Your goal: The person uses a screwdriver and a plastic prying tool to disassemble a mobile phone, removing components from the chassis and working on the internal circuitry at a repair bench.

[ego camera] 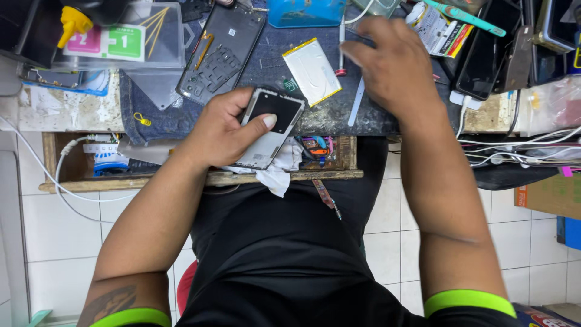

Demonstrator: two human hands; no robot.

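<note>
**Phone in pieces, frame in hand**

Nearest the camera, the left hand (227, 130) was clamped on a stripped phone frame (270, 127) at the bench (66, 109) edge. Its battery (311, 69) and back cover (221, 51) already lay apart on the mat. Farther off, the right hand (393, 66) reached, fingers loosely spread, toward a screwdriver (341, 45), holding nothing.

- The phone frame (269, 127) lies in the left hand (227, 130) at the bench's near edge — thumb across its upper part.
- The flat battery (311, 71) lies on the mat at 1 o'clock from the frame, just apart.
- The opened phone back (221, 51) lies at 11 o'clock.
- The right hand (390, 69) hovers at 3 o'clock of the battery.
- The cloth (278, 172) hangs at 6 o'clock below the frame.
</note>
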